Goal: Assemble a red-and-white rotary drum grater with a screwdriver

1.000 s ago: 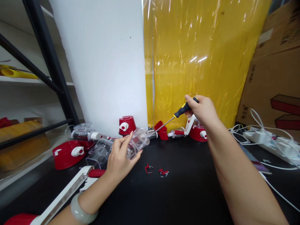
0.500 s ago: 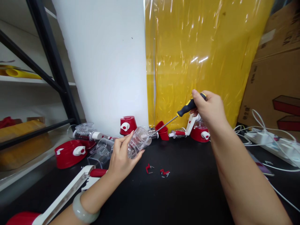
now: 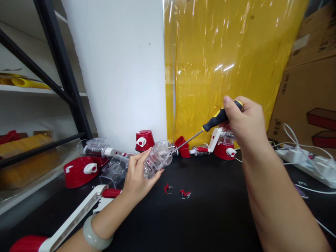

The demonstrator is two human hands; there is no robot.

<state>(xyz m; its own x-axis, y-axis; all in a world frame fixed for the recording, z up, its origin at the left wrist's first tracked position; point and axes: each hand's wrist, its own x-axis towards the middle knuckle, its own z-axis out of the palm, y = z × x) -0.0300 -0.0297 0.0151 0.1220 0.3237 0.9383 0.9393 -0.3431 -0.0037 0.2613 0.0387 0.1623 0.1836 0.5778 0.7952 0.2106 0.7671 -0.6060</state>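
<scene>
My left hand [image 3: 139, 175] is wrapped round a clear plastic part [image 3: 159, 157], tilted up to the right above the black table. In my right hand [image 3: 244, 119] is the black and yellow handle of a screwdriver [image 3: 216, 119]. Its metal shaft slants down to the left, and the tip is at the right end of the clear part; exact contact is too small to tell. Two small red pieces [image 3: 185, 193] with several thin metal pins lie on the table [image 3: 204, 220] below the hands.
Red bases [image 3: 78, 172], drum graters [image 3: 201, 149] and a red cup-like part [image 3: 182, 147] line the back. A white arm [image 3: 75, 217] lies at front left. Power strips [image 3: 307, 159] with white cables sit right, near a cardboard box [image 3: 304, 94]. A shelf frame stands left.
My right hand has moved right and slightly up with the screwdriver. The clear part in my left hand appears slightly further right, as the whole view shifts a little.
</scene>
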